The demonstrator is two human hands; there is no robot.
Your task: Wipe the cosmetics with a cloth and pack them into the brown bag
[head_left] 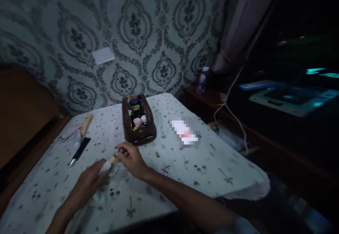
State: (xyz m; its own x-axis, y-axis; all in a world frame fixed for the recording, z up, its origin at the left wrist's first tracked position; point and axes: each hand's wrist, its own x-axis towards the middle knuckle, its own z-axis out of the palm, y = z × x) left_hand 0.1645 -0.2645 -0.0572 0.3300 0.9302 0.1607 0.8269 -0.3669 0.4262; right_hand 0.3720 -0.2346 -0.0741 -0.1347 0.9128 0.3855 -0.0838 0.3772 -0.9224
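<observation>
My left hand (88, 179) is closed around a crumpled white cloth or tissue (105, 167), low on the left half of the table. A small beige tube or bottle (113, 159) sticks out between my two hands. At its upper end is my right hand (132, 159), with thumb and fingertips pinched close to it; whether they grip a small part there is too dim to tell. Just beyond my right hand stands an open brown bag (127, 131) with several jars and lids inside, one with a pink lid (137, 122).
At the left of the patterned tablecloth (185, 174) lie a dark tube (80, 151), a beige tube (86, 124) and a clear item (77, 138). A blurred white-and-red item (184, 132) lies right. A bottle (202, 82) stands on a reddish side table beside a hanging cable (238, 128).
</observation>
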